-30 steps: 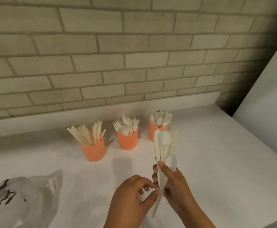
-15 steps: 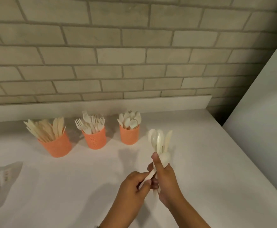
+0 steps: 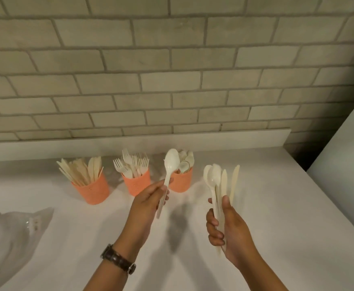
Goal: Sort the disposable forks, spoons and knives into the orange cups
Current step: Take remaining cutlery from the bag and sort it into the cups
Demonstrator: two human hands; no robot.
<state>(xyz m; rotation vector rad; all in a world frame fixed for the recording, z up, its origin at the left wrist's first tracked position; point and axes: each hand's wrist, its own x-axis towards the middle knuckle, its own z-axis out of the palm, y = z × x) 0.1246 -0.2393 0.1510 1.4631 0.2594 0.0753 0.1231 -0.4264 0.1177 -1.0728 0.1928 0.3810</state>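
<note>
Three orange cups stand in a row near the back ledge: the left cup [image 3: 92, 191] holds knives, the middle cup [image 3: 136, 183] holds forks, the right cup [image 3: 182, 182] holds spoons. My left hand [image 3: 148, 200] grips one white spoon [image 3: 170, 162] by its handle, bowl upward, just in front of the spoon cup. My right hand [image 3: 226, 225] holds a bundle of cutlery [image 3: 218, 181] upright to the right of the cups, with spoons and knives showing.
A crumpled clear plastic bag [image 3: 10, 234] lies at the left on the white counter [image 3: 277, 206]. A brick wall backs the counter, and a pale panel [image 3: 344, 154] rises at the right edge. A watch sits on my left wrist.
My left hand has pulled one spoon out of the bundle and raised it toward the spoon cup. My hands have separated; the right one keeps the rest.
</note>
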